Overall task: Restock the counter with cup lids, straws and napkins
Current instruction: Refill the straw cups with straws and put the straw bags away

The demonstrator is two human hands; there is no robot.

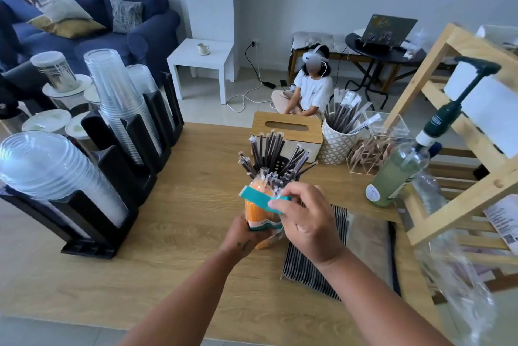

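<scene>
The left hand (246,230) is wrapped around the lower end of a pack of orange straws (256,211), holding it upright just in front of the black straw holder (276,167); the right hand (305,222) pinches the teal header flap (259,198) at the top of that pack between thumb and fingertips, the other fingers loosely curled. The holder stands mid-table (168,219), already bristling with dark wrapped straws (270,149); right behind it sits a wooden-topped napkin box (288,128), and beside that box, further from the holder, a patterned white cup (335,143) of more wrapped straws. Well to the holder's left runs a black rack (112,169) carrying stacks of clear cups (117,96) and domed lids (53,169); to the holder's right a green pump bottle (398,169) leans by a wooden shelf (448,121); a striped cloth (311,258) lies under the right wrist.
</scene>
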